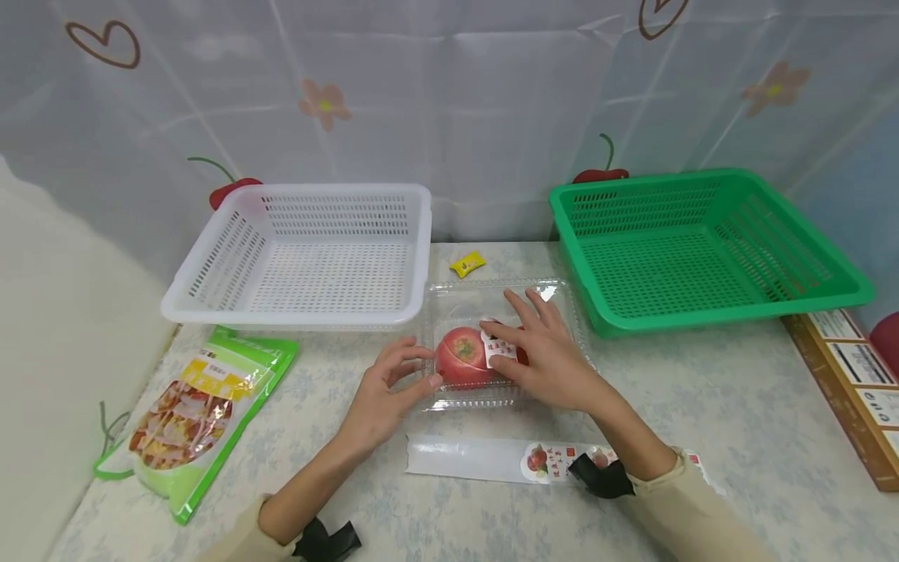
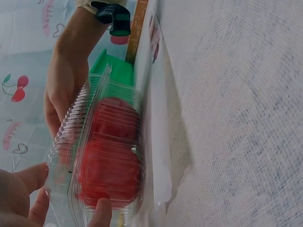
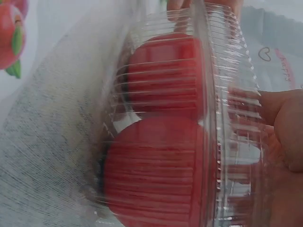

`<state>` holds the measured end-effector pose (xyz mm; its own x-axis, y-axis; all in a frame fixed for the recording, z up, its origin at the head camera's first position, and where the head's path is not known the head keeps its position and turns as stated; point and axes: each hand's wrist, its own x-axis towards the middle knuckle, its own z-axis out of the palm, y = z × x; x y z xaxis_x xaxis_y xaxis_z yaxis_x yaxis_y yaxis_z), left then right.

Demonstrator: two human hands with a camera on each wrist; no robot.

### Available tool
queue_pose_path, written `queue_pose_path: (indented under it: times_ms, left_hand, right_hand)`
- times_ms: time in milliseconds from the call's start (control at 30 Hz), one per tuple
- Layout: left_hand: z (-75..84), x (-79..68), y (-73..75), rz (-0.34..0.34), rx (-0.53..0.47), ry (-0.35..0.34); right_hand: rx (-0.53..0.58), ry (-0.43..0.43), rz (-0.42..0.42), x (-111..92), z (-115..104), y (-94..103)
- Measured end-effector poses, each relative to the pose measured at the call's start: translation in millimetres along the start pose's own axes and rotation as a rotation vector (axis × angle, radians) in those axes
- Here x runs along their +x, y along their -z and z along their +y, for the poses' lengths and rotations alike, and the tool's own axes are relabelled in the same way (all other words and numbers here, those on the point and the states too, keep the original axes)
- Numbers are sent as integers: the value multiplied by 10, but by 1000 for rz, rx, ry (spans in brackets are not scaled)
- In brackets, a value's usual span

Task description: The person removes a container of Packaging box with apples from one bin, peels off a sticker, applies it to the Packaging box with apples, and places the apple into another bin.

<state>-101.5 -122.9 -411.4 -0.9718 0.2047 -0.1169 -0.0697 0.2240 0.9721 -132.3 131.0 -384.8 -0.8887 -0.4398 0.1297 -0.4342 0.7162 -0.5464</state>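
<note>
A clear plastic clamshell box lies lid down over two red, round fruits that look like tomatoes. On its lid sits a white printed sticker. My right hand is spread over the lid, thumb and fingertips pressing on the sticker, other fingers reaching past it. At the box's left side my left hand touches the edge with bent, parted fingertips. From the left wrist view, one finger lies against the lower half and others meet the lid. Nearer the person lies a white backing strip with round fruit stickers.
Behind stand a white basket at left and a green basket at right. A small yellow packet lies between them. To the left is a green food bag; at the right edge, a brown printed box.
</note>
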Motion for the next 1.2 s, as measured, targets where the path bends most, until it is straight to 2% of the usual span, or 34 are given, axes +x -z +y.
queue_pose_path:
  times_ms: [333,500,600,700,867,933,1200]
  left_hand:
    - [-7,14,1,-7,-23,-4]
    - [-21,19,-1,-6,-9,-1]
    - [-24,17,3,-3,-8,2]
    - [-25,18,8,0,-15,1]
    - [-19,10,7,-1,-18,-3]
    - [-20,9,7,-3,-17,-1]
    - [-34,7,3,-8,-16,-1]
  right_hand:
    - [256,17,-154,-29,130,173]
    - [295,38,-184,-39,145,209]
    - [294,29,-172,-31,140,193]
    - [208,18,-119,-8,109,132]
    - [-53,-9,-26,1,20,7]
    - [-124,-23,0,-3,-3,-25]
    - [-277,-4,118,-14,-4,-103]
